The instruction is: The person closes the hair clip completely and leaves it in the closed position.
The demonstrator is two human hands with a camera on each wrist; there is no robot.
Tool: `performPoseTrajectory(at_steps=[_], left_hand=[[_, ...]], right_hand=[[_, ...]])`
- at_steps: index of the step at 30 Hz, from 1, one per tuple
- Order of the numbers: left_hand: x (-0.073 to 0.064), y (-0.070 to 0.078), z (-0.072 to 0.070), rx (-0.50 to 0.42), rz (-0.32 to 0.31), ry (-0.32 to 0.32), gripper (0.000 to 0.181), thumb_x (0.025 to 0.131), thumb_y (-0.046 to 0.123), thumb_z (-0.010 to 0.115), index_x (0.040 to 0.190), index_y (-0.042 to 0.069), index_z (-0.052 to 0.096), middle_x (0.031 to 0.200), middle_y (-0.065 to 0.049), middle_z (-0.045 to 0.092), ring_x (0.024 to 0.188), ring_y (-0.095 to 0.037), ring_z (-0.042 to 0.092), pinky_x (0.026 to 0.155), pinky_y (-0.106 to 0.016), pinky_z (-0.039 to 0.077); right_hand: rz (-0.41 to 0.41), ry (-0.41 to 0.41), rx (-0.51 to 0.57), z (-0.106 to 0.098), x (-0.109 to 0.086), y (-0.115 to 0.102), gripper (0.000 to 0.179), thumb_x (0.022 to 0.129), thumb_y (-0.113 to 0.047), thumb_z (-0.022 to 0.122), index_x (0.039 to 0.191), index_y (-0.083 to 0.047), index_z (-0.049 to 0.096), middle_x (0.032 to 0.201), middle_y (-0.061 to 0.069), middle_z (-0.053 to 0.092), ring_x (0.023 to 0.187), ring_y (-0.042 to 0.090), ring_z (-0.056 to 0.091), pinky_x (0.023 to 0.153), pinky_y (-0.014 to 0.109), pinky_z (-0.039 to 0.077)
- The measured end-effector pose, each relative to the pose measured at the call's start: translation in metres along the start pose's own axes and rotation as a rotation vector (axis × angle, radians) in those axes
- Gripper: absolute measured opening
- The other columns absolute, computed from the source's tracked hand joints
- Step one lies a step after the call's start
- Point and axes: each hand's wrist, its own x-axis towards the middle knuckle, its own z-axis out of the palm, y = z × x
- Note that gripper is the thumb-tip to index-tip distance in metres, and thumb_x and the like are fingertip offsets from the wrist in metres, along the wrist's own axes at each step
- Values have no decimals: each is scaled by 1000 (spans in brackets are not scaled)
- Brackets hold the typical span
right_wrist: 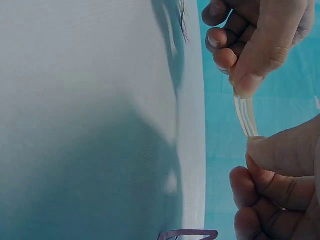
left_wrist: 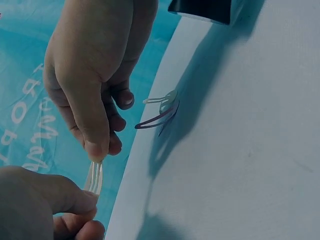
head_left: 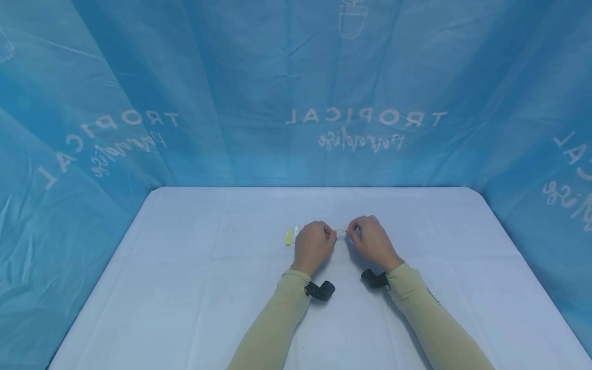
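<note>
A pale snap hair clip (right_wrist: 245,116) is stretched between my two hands, above the table. My left hand (head_left: 315,245) pinches one end of it between thumb and fingers. The thumb and fingers of my right hand (head_left: 373,244) pinch the other end. In the left wrist view the clip's slim parallel strips show between the fingertips. Left of my left hand lie a yellow hair clip (head_left: 288,237) and a white hair clip (head_left: 296,234), the latter partly hidden by the hand. The left wrist view shows a purple hair clip (left_wrist: 156,121) among the clips on the table.
Another purple clip (right_wrist: 189,233) shows at the bottom edge of the right wrist view. A white cloth covers the table (head_left: 185,288). Blue printed curtains (head_left: 259,77) hang behind it and at both sides. Dark wrist cameras (head_left: 321,291) sit on both sleeves.
</note>
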Motion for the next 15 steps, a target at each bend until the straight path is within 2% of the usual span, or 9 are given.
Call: performPoseTrajectory(at_steps=[5,10,15], left_hand=[[-1,-1,-1,-24,-4,-3,12,92,21,71,88,11,75,77,2,66,66,-10,59,59,-25,47],[-1,0,-2,-40,-23,-52,14,93,23,71,90,10,75,77,3,66,66,-10,58,59,-24,47],[0,1,-1,-42,-9,-95,16,95,24,69,93,9,75,79,3,66,70,-10,60,65,-25,49]], right_hand=[[28,8,20,0,0,-2,10,95,-11,66,89,-3,69,90,12,67,89,30,55,79,45,46],[76,10,52,1,0,-1,11,96,-14,67,95,-3,70,92,11,67,87,28,53,77,43,44],[96,34,97,1,1,0,11,97,-14,66,99,-4,70,96,11,68,89,28,54,77,43,44]])
